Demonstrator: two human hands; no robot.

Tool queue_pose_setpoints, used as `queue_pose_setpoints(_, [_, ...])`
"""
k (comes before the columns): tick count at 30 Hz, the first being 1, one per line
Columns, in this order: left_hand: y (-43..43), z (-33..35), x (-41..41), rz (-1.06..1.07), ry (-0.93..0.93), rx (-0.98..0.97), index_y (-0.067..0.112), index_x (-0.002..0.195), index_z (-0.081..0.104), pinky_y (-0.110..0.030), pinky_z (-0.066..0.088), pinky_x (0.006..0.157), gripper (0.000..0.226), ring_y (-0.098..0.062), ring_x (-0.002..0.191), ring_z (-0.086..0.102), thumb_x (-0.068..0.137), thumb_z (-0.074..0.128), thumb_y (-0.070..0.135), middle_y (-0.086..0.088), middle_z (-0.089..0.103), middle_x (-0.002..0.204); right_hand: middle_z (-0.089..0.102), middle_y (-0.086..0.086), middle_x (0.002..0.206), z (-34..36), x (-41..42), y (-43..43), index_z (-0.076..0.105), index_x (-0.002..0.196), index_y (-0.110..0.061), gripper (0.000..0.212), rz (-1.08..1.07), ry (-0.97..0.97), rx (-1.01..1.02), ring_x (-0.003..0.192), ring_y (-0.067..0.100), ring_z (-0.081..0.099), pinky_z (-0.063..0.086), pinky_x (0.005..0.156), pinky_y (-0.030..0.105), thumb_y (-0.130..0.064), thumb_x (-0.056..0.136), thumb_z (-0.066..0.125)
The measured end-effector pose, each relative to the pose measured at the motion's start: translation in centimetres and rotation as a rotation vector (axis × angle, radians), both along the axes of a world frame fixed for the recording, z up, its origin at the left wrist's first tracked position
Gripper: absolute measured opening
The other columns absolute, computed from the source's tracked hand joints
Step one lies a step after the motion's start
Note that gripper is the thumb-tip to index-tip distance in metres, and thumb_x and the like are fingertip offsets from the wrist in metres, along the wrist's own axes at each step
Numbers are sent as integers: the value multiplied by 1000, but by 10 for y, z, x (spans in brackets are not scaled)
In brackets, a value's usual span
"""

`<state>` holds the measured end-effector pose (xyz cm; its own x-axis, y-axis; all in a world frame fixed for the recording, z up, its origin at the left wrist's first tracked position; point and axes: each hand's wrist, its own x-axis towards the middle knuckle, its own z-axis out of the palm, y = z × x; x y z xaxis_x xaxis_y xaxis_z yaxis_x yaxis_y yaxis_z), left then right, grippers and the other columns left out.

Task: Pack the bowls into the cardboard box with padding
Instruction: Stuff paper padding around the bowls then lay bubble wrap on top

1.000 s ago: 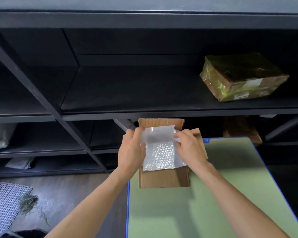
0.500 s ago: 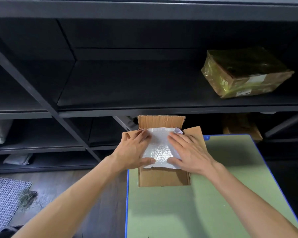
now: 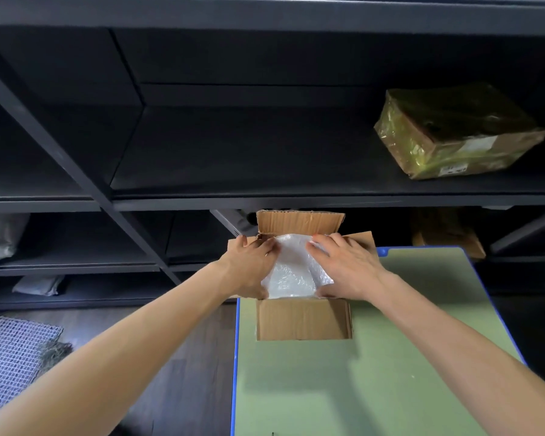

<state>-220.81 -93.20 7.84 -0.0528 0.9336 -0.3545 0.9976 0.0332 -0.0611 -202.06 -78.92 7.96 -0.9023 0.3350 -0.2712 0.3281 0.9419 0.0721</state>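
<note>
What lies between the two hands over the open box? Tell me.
Only bubble wrap lies between the left hand and the right hand, both pressing it into the cardboard box, as the head view shows.

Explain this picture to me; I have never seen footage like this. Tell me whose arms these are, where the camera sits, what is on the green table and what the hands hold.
There is no machine here: these are a person's two bare arms, filmed by one camera worn on the head and looking forward and down. An open cardboard box stands on the green table. The left hand and right hand lie flat on a bubble wrap sheet, pressing it into the box. The fingers grip nothing. No bowls show. Behind are dark shelves holding a wrapped parcel.
</note>
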Motion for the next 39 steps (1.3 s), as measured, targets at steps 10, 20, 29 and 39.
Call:
queue_pose_setpoints(10, [2, 6, 5, 20, 13, -108, 9, 156, 7, -52, 14, 118, 99, -29, 150, 14, 85, 64, 47, -9, 13, 162, 4, -3, 166, 7, 7, 12, 9, 158, -16, 95, 89, -101, 15, 151, 18, 7, 17, 120, 38, -60, 86, 56])
queue_pose_setpoints(20, [-1, 1, 0, 51, -64, -42, 14, 154, 18, -49, 16, 120, 101, -31, 141, 27, 78, 72, 51, -3, 25, 155, 2, -2, 166, 4, 14, 16, 10, 158, -17, 92, 101, -86, -21, 152, 18, 3, 10, 121, 36, -60, 88, 53])
queue_pose_setpoints(29, [2, -2, 8, 113, -18, 3, 18, 153, 17, -52, 17, 119, 105, -28, 138, 32, 72, 76, 50, -4, 26, 151, 14, 2, 162, 3, 2, 2, 11, 155, -14, 87, 20, -109, 67, 149, 22, 11, 19, 119, 38, -29, 87, 63])
queue_pose_setpoints(39, [-44, -8, 5, 98, -89, 361, 17, 142, 47, -40, 44, 99, 51, -25, 134, 43, 98, 49, 43, 0, 51, 139, 34, 0, 152, 12, 23, -5, 36, 148, -19, 63, 17, 48, 44, 138, 24, 30, 24, 114, 39, -43, 94, 58])
